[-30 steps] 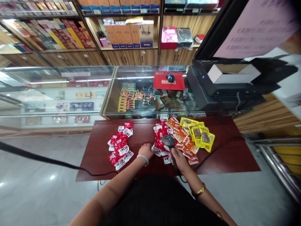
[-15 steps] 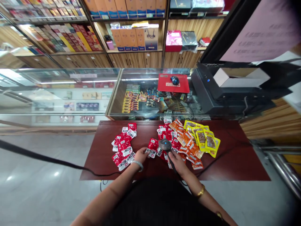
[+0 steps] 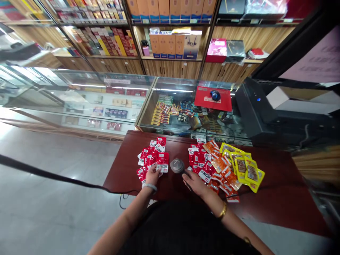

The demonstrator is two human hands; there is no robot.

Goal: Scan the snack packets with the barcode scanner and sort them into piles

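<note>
My left hand (image 3: 153,175) rests on the left pile of red snack packets (image 3: 152,159), fingers closed on a red packet (image 3: 162,162) at the pile's right edge. My right hand (image 3: 193,181) grips the handle of a dark barcode scanner (image 3: 177,165), whose head points between the two piles. To its right lies a second heap of red packets (image 3: 199,163), then orange packets (image 3: 222,169) and yellow packets (image 3: 245,166). All lie on a dark red table (image 3: 271,191).
A glass display counter (image 3: 186,109) stands behind the table, with a red mouse pad and mouse (image 3: 213,97) on top. A black register unit (image 3: 255,109) is at the right. A black cable (image 3: 53,175) runs across the floor at left. Shelves of boxes fill the back wall.
My left hand carried a red packet from the right heap across to the left pile. The scanner and my right hand shifted left with it. The camera view swung leftward.
</note>
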